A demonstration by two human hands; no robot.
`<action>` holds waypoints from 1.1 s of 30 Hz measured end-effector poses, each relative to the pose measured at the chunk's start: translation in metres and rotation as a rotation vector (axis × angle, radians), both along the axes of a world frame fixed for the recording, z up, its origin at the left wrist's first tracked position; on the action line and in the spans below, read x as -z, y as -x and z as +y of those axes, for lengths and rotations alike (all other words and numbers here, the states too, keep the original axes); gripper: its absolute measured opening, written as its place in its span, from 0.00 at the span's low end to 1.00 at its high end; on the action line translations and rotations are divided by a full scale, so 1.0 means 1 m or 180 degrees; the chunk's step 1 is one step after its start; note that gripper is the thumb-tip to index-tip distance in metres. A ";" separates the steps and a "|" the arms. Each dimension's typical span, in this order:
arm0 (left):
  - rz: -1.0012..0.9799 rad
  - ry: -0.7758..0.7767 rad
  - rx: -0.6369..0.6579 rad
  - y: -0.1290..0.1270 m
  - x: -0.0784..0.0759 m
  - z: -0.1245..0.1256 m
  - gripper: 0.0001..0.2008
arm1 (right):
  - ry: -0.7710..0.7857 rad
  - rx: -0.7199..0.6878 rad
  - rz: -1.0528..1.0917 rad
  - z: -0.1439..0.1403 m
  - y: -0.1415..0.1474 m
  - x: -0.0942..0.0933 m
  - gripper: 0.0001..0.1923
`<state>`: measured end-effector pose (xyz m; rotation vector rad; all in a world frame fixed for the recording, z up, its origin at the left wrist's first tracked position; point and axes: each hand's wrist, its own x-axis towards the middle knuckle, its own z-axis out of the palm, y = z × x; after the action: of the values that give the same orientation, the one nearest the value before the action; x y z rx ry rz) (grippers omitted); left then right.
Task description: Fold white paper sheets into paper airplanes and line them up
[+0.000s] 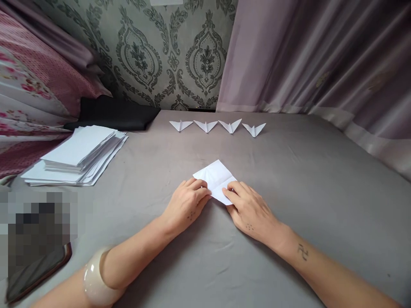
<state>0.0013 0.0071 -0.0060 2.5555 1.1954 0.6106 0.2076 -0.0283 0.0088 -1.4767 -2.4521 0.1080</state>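
A small white sheet of paper [216,173] with crease lines across it lies tilted between my hands, just above or on the grey cloth. My left hand [189,196] pinches its left lower edge, fingers curled and pressed together. On the right side, my right hand [248,203] grips the paper between thumb and fingers. Beyond them stands a row of several folded white paper shapes with spread wings, among them a folded paper shape [230,126] near the row's middle.
A stack of white paper [80,147] sits at the left, in front of a folded black cloth [118,112]. A dark object with a brown rim [38,273], partly pixelated, lies at the near left. Curtains [289,55] hang along the right, patterned wallpaper [173,51] behind.
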 end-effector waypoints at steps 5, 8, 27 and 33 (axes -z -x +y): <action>-0.0336 0.0315 -0.0244 -0.002 0.000 0.001 0.07 | 0.0090 0.0206 0.0842 0.001 0.000 0.005 0.07; -0.0507 0.0491 -0.0361 -0.004 0.001 0.001 0.05 | 0.0309 0.0403 0.1247 0.004 0.000 0.006 0.10; -0.0853 0.0758 -0.0539 -0.004 0.001 -0.004 0.04 | 0.0124 0.1328 0.1374 0.010 0.014 0.013 0.09; -0.0715 0.0672 -0.0441 -0.003 -0.001 -0.004 0.04 | 0.0513 0.0284 0.1286 0.007 -0.002 -0.007 0.09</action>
<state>0.0039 0.0027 -0.0048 2.1803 1.2893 0.7371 0.2101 -0.0215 0.0160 -1.4561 -2.0900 0.5412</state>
